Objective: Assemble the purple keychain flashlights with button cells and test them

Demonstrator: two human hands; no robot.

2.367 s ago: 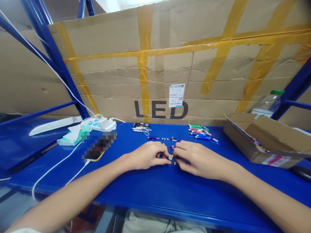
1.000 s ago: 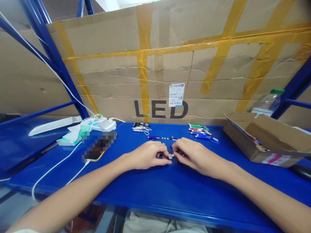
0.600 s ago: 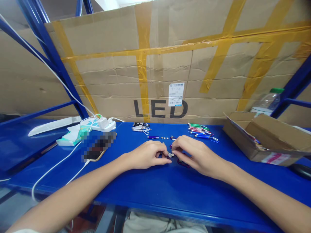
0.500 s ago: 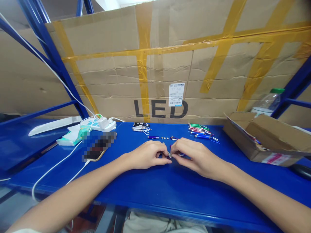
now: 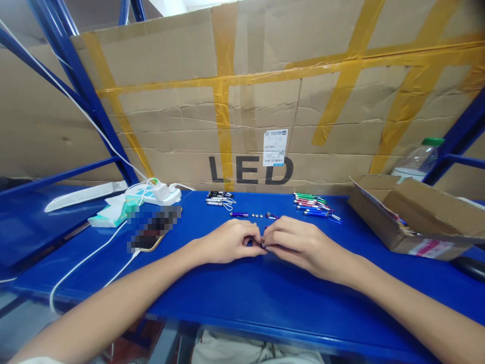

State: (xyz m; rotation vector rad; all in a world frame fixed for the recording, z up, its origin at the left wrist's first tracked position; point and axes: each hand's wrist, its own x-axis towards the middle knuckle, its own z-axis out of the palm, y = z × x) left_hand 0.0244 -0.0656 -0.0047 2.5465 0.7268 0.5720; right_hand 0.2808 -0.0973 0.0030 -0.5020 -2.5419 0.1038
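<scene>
My left hand (image 5: 233,242) is closed in a pinch, thumb and fingertips on a small dark purple tube (image 5: 261,245) that is mostly hidden by the fingers. Against its end, my right hand (image 5: 293,245) pinches a tiny silver button cell (image 5: 263,244), barely visible between the fingertips. The two hands meet just above the blue table. Behind them lies a purple mini flashlight tube (image 5: 239,215). Beside it are several loose button cells (image 5: 257,216) and a purple end piece with a silver clip (image 5: 271,216).
Several black and silver mini flashlights (image 5: 220,198) lie at the back, with green, red and blue ones (image 5: 314,206) further right. An open cardboard box (image 5: 397,237) stands at right. A phone (image 5: 155,230), tissue pack (image 5: 111,212) and power strip (image 5: 153,193) with white cables occupy the left.
My right hand has shifted slightly left against the left fingertips. The silver button cell, plainer before, is now mostly covered. My left hand stays nearly still.
</scene>
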